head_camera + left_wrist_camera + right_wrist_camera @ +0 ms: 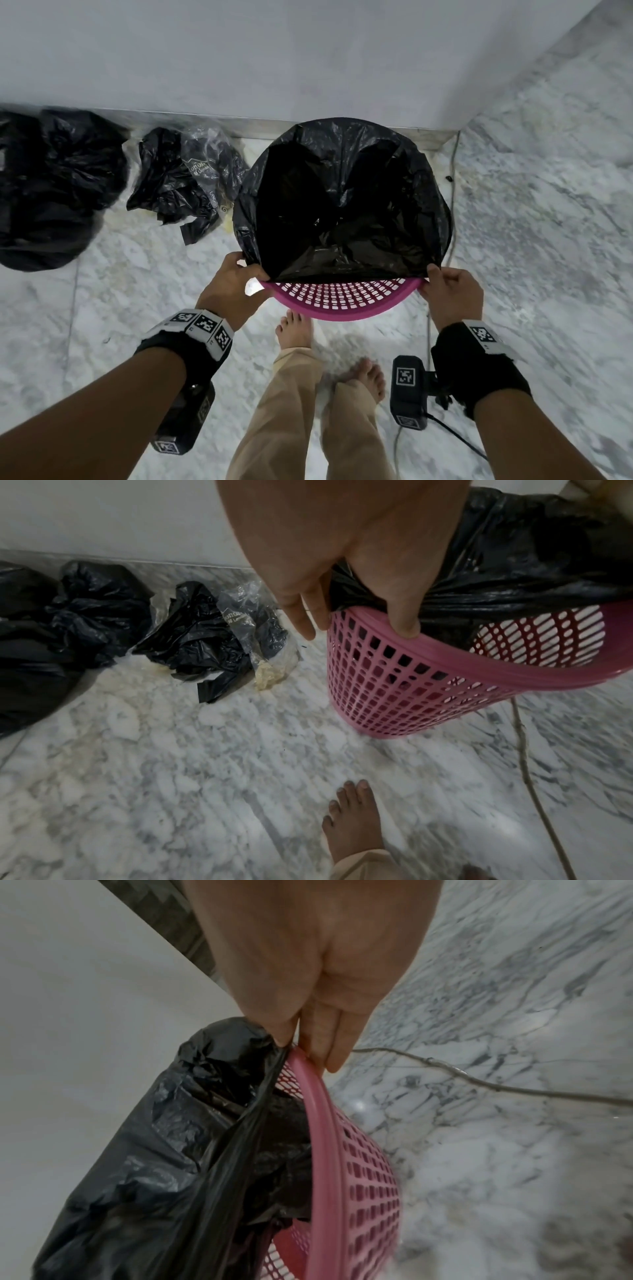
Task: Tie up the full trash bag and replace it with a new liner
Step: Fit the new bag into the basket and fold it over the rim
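Nearest, the left hand (230, 286) and right hand (451, 294) pinch the new liner (342, 205), thin crinkled black film, at the perforated pink bin's (339, 303) rim, 9 and 3 o'clock. Far rim covered, near rim bare: replacement nearly done. At 10 o'clock on the marble floor (513, 240) sits the lumpy full bag (51, 185), seemingly tied.

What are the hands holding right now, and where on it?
Both hands pinch the new black liner's near edge: left hand at its left corner, right hand at its right, over the pink basket's rim.
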{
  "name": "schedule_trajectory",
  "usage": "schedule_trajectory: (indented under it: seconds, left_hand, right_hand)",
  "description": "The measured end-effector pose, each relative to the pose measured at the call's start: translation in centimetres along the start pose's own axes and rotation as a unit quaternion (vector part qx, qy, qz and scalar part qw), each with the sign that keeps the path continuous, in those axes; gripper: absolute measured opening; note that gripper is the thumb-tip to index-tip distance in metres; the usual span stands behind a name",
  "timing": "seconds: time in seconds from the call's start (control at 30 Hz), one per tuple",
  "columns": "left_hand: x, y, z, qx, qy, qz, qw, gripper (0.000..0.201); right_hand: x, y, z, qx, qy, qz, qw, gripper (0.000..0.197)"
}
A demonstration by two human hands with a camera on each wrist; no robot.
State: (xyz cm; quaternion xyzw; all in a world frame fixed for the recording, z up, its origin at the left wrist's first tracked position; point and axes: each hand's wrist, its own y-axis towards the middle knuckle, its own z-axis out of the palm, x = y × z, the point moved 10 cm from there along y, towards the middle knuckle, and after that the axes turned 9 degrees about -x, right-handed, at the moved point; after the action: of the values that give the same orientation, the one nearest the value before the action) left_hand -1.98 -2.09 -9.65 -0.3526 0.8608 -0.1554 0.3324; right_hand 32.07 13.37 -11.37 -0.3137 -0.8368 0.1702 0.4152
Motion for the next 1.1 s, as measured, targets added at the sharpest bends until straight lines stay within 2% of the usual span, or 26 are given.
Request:
schedule_trajectory:
  seconds: [0.07, 0.13, 0.2, 0.27, 0.33, 0.5, 0.6, 0.67, 0.83, 0.9, 1.0, 1.1]
  left_hand:
    - [-0.2, -0.5, 0.1, -0.016, 0.016, -0.002, 1.000, 0.018]
    - [-0.5, -1.2, 0.3, -0.027, 0.047, 0.010, 0.998, 0.030]
    - [-1.0, -1.8, 0.6, -0.029, 0.085, 0.031, 0.995, 0.041]
    - [-1.7, -2.2, 0.5, -0.050, 0.135, 0.061, 0.988, 0.044]
    - [-2.6, -2.3, 0.2, -0.079, 0.167, 0.086, 0.979, 0.041]
    - [-3.9, -2.7, 0.2, -0.098, 0.179, 0.138, 0.969, 0.026]
    - [-4.8, -3.0, 0.6, -0.103, 0.212, 0.185, 0.954, 0.021]
    - [-5.5, -3.2, 1.0, -0.101, 0.227, 0.210, 0.946, 0.023]
    - [-6.9, -3.5, 2.0, -0.085, 0.250, 0.248, 0.932, 0.028]
    - [-7.3, -3.7, 2.3, -0.087, 0.251, 0.268, 0.926, 0.024]
    - [-7.6, -3.8, 2.8, -0.088, 0.269, 0.295, 0.913, 0.017]
    - [-7.8, -3.9, 3.6, -0.074, 0.306, 0.317, 0.895, 0.018]
  right_hand:
    - [-0.4, -0.4, 0.2, 0.011, 0.016, 0.029, 0.999, 0.021]
    - [-0.7, -0.7, 0.6, 0.028, 0.012, 0.053, 0.998, 0.024]
    - [-0.5, -0.5, 1.1, 0.042, -0.011, 0.040, 0.998, 0.027]
    - [-0.3, -0.1, 1.3, 0.052, -0.030, 0.019, 0.998, 0.033]
    - [-0.3, 0.1, 1.4, 0.066, -0.043, 0.005, 0.997, 0.034]
    - [-0.2, -2.0, 0.7, 0.081, -0.010, 0.016, 0.997, 0.017]
    - [-1.1, -2.9, 0.6, 0.079, 0.012, 0.064, 0.995, 0.026]
    - [-1.9, -3.2, 0.8, 0.079, 0.029, 0.102, 0.991, 0.024]
    - [-2.2, -2.7, 0.8, 0.079, 0.008, 0.062, 0.995, 0.011]
    - [-1.8, -2.5, 0.8, 0.081, 0.009, 0.048, 0.995, 0.019]
    - [-1.1, -2.5, 1.1, 0.103, 0.079, 0.044, 0.991, 0.021]
    - [-1.1, -2.1, 1.1, 0.094, 0.149, 0.071, 0.982, 0.023]
